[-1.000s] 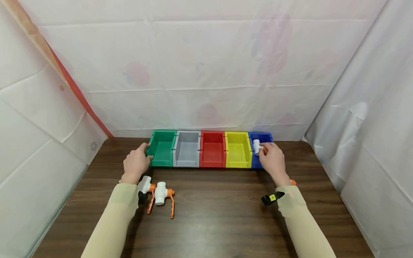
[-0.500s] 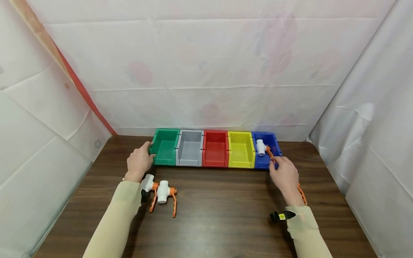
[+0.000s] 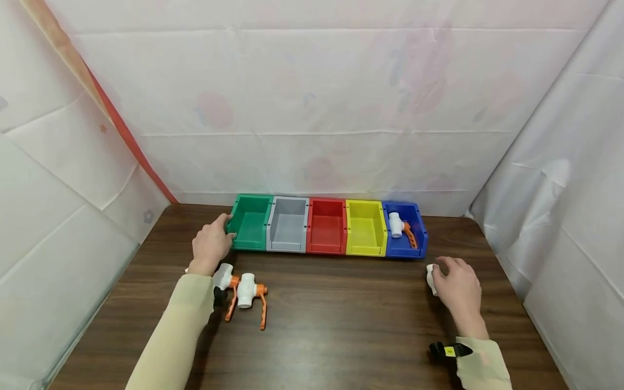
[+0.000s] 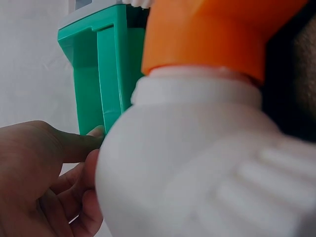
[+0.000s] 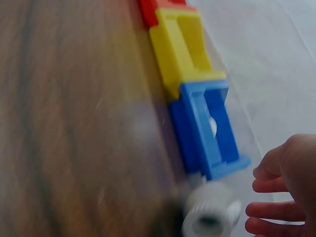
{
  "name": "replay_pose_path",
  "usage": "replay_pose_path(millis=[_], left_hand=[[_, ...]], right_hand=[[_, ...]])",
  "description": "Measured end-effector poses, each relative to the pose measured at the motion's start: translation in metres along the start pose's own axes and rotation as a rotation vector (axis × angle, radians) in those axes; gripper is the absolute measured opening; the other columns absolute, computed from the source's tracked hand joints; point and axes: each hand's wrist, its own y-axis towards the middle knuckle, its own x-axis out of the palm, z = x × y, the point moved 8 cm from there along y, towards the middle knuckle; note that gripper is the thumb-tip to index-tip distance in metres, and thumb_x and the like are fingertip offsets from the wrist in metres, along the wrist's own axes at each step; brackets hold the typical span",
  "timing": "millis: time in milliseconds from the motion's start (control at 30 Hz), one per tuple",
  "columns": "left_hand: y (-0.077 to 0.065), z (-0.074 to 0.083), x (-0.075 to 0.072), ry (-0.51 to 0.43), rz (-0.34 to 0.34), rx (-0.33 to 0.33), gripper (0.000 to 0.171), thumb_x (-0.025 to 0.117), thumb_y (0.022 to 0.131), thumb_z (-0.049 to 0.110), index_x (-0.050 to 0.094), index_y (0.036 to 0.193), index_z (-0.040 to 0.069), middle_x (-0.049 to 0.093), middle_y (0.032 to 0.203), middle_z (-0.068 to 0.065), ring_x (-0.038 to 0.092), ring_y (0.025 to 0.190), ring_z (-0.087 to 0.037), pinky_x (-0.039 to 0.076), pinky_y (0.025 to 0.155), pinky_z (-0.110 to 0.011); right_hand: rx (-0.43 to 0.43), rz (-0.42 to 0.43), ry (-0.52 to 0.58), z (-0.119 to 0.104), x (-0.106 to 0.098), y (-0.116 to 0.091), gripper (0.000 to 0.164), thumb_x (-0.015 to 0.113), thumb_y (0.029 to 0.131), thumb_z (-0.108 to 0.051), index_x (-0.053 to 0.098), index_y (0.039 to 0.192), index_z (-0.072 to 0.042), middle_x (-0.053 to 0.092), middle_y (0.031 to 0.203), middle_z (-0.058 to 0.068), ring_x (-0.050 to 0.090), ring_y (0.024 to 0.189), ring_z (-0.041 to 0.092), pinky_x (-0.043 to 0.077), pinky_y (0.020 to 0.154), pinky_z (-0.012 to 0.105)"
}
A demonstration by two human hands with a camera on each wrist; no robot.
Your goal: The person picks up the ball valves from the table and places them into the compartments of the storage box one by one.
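Observation:
In the head view my left hand (image 3: 212, 245) pinches the outer side of the green bin (image 3: 251, 222), the leftmost of a joined row; thumb and fingers meet at its edge in the left wrist view. Two white ball valves with orange handles lie near that wrist: one valve (image 3: 246, 291) beside another valve (image 3: 223, 276). A third ball valve (image 3: 396, 225) rests inside the blue bin (image 3: 422, 238). My right hand (image 3: 458, 287) hovers around another white valve (image 3: 431, 280) on the table, partly hiding it; its fingers are spread apart from the valve (image 5: 210, 210) in the right wrist view.
Between the green and blue bins stand a grey bin (image 3: 286, 247), a red bin (image 3: 326, 248) and a yellow bin (image 3: 365, 251). The row sits at the back of the brown wooden table (image 3: 331, 325), close to a white cloth wall (image 3: 292, 97).
My right hand has let go of the ball valve, leaving it in the blue bin, and has moved right and nearer to another valve. The left hand stays on the green bin.

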Motion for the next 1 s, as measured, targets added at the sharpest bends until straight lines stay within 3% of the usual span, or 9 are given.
replay_pose_path(millis=[300,600,1000], left_hand=[[-0.002,0.004,0.001,-0.019,-0.008,-0.028,0.053,0.066,0.097,0.021,0.049,0.147,0.014,0.068,0.107,-0.028,0.056,0.055,-0.031,0.044,0.046,-0.042],[-0.003,-0.002,0.001,-0.029,0.014,-0.041,0.053,0.067,0.097,0.022,0.050,0.147,0.016,0.068,0.109,-0.024,0.057,0.057,-0.031,0.044,0.047,-0.040],[-0.003,-0.004,0.004,-0.049,0.008,-0.042,0.052,0.065,0.098,0.022,0.049,0.147,0.017,0.068,0.105,-0.022,0.054,0.053,-0.028,0.041,0.045,-0.039]], right_hand=[[0.049,-0.092,-0.026,0.026,0.004,-0.013,0.035,0.060,0.097,-0.030,0.067,0.120,-0.004,0.055,0.124,0.030,0.050,0.109,0.051,0.041,0.083,0.067],[-0.006,-0.107,-0.054,0.016,0.009,-0.014,0.041,0.068,0.091,-0.030,0.066,0.120,0.000,0.061,0.115,0.030,0.056,0.101,0.050,0.045,0.077,0.065],[0.084,-0.201,-0.070,0.018,0.018,-0.016,0.054,0.077,0.085,-0.029,0.061,0.128,-0.002,0.057,0.123,0.030,0.052,0.109,0.051,0.045,0.072,0.067]])
